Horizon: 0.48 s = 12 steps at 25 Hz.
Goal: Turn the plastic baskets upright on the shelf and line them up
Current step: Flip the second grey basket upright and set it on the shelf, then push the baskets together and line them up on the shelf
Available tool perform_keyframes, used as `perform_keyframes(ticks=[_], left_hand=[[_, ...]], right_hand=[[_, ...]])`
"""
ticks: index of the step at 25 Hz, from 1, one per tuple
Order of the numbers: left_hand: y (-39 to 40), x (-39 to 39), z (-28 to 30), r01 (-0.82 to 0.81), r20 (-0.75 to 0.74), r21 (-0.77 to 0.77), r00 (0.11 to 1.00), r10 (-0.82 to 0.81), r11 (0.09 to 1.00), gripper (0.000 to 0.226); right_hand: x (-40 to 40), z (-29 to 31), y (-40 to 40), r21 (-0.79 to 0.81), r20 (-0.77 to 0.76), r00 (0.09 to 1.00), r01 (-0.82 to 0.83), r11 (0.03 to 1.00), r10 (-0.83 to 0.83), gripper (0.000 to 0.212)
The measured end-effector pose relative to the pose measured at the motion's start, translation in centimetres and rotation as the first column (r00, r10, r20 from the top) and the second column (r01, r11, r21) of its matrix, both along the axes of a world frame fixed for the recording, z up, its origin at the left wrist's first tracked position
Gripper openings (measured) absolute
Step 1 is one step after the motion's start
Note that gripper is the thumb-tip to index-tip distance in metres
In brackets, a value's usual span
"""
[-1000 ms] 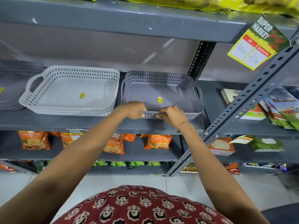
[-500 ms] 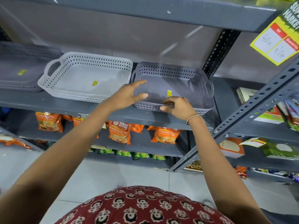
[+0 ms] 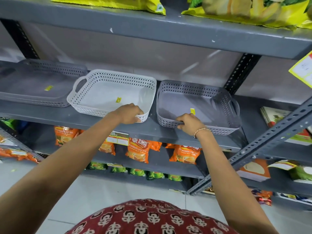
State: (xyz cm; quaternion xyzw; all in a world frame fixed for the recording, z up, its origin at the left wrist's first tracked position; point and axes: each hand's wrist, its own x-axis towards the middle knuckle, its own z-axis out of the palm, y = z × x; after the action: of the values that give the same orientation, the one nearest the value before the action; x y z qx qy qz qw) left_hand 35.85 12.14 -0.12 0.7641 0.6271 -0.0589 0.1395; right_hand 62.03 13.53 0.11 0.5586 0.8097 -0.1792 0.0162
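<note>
Grey basket (image 3: 197, 107) and white basket (image 3: 114, 93) sit upright, side by side on the shelf (image 3: 101, 119). My right hand (image 3: 189, 123) grips the grey rim, my left hand (image 3: 129, 114) the white corner — probably to square their fronts.

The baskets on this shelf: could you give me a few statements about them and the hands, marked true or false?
1. The left hand grips the white basket. True.
2. The right hand is on a tea packet. False: it holds the grey basket by its front rim.
3. Both baskets sit open side up. True.
4. The white basket is stacked inside the grey one. False: they sit side by side on the shelf.
</note>
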Motion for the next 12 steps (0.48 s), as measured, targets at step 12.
perform_keyframes(ticks=[12], left_hand=[[0.1, 1.0, 0.3, 0.069, 0.071, -0.005, 0.995, -0.069, 0.998, 0.028]], right_hand=[[-1.5, 0.1, -1.3, 0.144, 0.112, 0.992, 0.033, 0.989, -0.049, 0.033]])
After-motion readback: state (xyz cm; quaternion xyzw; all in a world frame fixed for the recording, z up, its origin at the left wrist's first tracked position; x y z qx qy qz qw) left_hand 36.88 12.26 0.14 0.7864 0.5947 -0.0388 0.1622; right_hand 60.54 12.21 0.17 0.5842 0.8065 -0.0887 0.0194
